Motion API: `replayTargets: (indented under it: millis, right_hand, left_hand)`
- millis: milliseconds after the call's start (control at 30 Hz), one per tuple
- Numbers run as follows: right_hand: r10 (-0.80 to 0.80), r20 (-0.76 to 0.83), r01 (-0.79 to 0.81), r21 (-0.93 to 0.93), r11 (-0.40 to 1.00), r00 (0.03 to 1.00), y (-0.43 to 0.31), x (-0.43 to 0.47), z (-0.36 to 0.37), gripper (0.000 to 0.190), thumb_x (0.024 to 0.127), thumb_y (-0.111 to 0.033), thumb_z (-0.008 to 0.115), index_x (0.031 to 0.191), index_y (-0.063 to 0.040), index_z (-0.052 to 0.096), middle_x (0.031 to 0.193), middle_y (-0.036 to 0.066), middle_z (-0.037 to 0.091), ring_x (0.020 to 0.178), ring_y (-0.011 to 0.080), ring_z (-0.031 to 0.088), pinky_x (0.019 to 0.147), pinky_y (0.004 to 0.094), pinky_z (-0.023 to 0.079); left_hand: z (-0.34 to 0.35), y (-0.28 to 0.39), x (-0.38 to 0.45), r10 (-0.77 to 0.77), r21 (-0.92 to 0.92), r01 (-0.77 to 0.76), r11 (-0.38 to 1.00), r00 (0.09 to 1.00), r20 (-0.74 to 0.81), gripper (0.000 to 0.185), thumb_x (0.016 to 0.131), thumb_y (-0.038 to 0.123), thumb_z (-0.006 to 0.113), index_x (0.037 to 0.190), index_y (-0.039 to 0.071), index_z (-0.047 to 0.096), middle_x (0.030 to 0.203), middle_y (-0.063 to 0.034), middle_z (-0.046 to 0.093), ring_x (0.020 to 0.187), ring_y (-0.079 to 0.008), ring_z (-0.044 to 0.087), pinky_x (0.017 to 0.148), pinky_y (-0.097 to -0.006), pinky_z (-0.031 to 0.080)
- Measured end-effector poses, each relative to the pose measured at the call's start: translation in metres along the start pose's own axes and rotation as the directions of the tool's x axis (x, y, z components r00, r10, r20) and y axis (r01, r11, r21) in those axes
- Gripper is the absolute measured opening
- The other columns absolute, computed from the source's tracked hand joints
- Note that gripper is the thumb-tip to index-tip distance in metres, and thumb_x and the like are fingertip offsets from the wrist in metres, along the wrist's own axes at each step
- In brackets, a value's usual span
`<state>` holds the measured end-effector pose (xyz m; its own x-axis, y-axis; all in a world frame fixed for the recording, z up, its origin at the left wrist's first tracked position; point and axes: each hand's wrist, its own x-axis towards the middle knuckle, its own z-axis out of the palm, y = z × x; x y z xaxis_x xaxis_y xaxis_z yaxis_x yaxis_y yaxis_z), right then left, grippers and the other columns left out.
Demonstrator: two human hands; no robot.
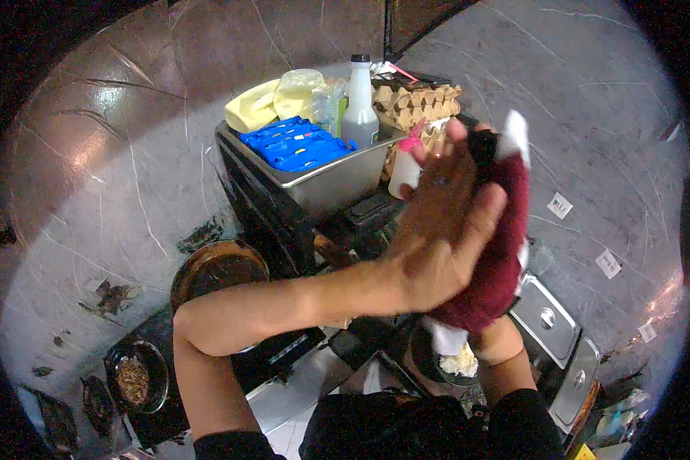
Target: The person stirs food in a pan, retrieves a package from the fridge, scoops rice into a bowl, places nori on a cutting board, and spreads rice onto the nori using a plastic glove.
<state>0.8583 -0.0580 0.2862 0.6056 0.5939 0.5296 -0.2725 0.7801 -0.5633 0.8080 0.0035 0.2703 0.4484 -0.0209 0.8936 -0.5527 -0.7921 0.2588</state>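
Observation:
My left hand (437, 253) is raised in front of me with its fingers apart, blurred by motion. Its palm side lies against or just beside a maroon cloth (503, 253) with white and black parts; actual contact is unclear. Behind and under that cloth is my right hand (497, 339); only its wrist area shows, and the cloth hides the fingers while standing upright in its grip. Just beyond my left fingers stands a squeeze bottle (403, 172) with a pink cap. Below the cloth, a dark round pan or plate (422, 356) bears white crumbly food (460, 363).
A steel pan (328, 187) holds blue packets (293, 144), a black-capped bottle (360, 109) and yellow containers (253, 106). Egg trays (417, 106) stand behind. A brown round pan (218, 259) and bowl of food (132, 379) are left; steel lids (546, 316) are right. Wall labels bear writing.

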Motion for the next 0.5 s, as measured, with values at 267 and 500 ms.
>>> replayTargets:
  millis: [267,500]
  right_hand:
    - [-0.398,0.135,0.418,-0.401,0.815,0.907,-0.015,0.004,0.028,0.051,0.094,-0.039,0.053,0.13,-0.004,0.044,0.107,0.011,0.058,0.099,0.0228,0.06,0.076,0.0348,0.053]
    - [-0.484,0.515,0.667,-0.713,0.217,0.707,-0.003,0.1,0.008,0.025,0.091,-0.016,0.055,0.111,-0.001,0.058,0.098,0.013,0.062,0.089,0.0252,0.062,0.081,0.0355,0.048]
  left_hand:
    - [-0.029,0.037,0.011,0.143,0.101,-0.149,0.984,0.987,0.067,0.086,0.09,0.05,0.051,0.137,-0.016,0.02,0.137,-0.0375,0.029,0.124,-0.0546,0.033,0.106,-0.0536,0.027]
    - [-0.115,-0.041,0.066,-0.034,0.358,0.261,0.897,0.847,-0.531,0.051,0.094,0.046,0.05,0.092,-0.005,0.056,0.077,-0.0282,0.063,0.081,-0.046,0.063,0.067,-0.0494,0.049]
